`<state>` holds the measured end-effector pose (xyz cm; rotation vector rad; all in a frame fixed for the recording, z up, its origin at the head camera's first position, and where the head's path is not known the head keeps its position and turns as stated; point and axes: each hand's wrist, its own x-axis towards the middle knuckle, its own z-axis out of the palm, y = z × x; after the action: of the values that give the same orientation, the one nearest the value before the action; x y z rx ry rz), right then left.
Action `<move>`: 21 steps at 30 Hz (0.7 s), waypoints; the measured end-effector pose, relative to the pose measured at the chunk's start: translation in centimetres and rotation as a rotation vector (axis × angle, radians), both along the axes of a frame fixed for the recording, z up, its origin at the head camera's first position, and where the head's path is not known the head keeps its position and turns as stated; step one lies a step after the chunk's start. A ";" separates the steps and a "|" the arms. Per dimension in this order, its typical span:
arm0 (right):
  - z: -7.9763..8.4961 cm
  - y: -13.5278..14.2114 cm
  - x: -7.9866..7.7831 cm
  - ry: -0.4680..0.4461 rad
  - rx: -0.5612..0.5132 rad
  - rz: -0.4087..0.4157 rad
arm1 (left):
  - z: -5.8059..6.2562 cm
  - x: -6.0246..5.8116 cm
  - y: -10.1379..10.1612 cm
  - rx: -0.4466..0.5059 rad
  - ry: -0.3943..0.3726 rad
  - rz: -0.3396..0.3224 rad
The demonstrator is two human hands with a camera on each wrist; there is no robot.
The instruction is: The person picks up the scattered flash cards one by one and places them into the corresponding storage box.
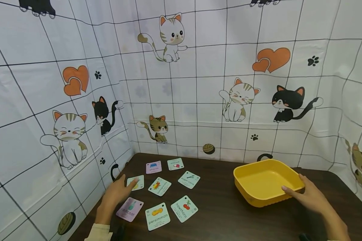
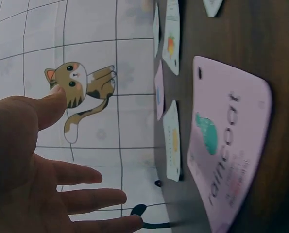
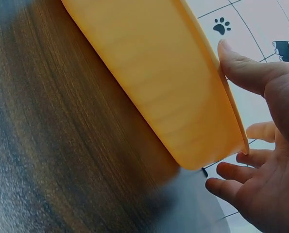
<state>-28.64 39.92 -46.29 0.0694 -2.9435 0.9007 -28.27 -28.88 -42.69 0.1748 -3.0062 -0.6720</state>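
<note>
- Holding the yellow tray [image 1: 266,179] by its right corner, the right hand [image 1: 310,198] lays its thumb on the rim and bends its foremost fingers about the end; in the right wrist view the lower fingertips stand off the plastic.
- The left hand [image 1: 117,192] holds nothing, its thumb spread wide from the fingers; the left wrist view shows space between it and the cards. From the head, it overlaps part of a card with a yellow picture [image 1: 140,184].
- Nearest that hand on its front side lies the purple raincoat card [image 1: 129,209], with the persimmon card [image 1: 158,217] and hawthorn card [image 1: 184,208] next along, gaps between them.
- Farther back sit a fruit card [image 1: 159,186] and the sugarcane card [image 1: 189,179], then the purple shorts card [image 1: 154,167] and a green-bordered card [image 1: 175,164], its word upside down, near the far edge.
- Between the cards and the tray runs a broad stretch of the dark counter [image 1: 217,201], leaving room to move sideways.
- The counter's left edge passes close beside the left hand; a narrow strip separates the tray from the far edge.
- Beyond both edges rises a cat-printed curtain [image 1: 196,90].
</note>
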 end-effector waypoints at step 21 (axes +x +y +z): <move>-0.3 0.3 -0.4 0.005 -0.049 -0.011 | -2.1 2.8 -0.1 0.020 -0.107 0.068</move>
<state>-29.08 40.18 -46.55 0.0532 -2.9127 0.9688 -25.50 -28.97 -44.76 0.3228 -3.0787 -0.7086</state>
